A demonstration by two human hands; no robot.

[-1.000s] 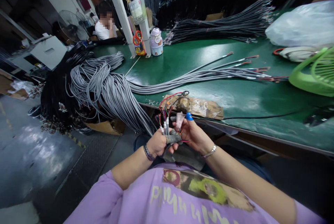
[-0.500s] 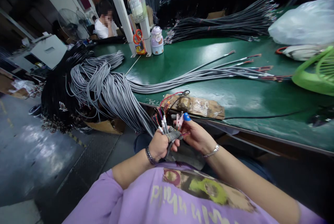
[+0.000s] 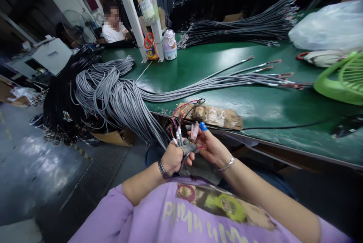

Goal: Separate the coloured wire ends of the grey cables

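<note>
My left hand (image 3: 173,157) is closed around several grey cables (image 3: 179,137) whose stripped ends fan upward into thin coloured wires (image 3: 176,122). A grey covering wraps the fingertip beside the cables. My right hand (image 3: 212,145), with blue tape (image 3: 203,126) on its thumb, pinches a small pinkish clip (image 3: 194,131) just right of those wire ends. Short red wires (image 3: 202,147) show between the two hands. What the lower fingers of the right hand touch is hidden.
Grey cables (image 3: 113,84) hang over the green table's (image 3: 227,59) left edge. A wooden board (image 3: 217,116) lies at the front edge. A green basket (image 3: 340,80) and plastic bag (image 3: 326,25) stand right. Scissors (image 3: 149,40) and a lilac bottle (image 3: 170,45) are by the post. A person (image 3: 112,23) sits beyond.
The pinkish clip in my right hand has turned slightly. My left hand keeps its hold on the cables. The person in the background has lowered a hand from the head.
</note>
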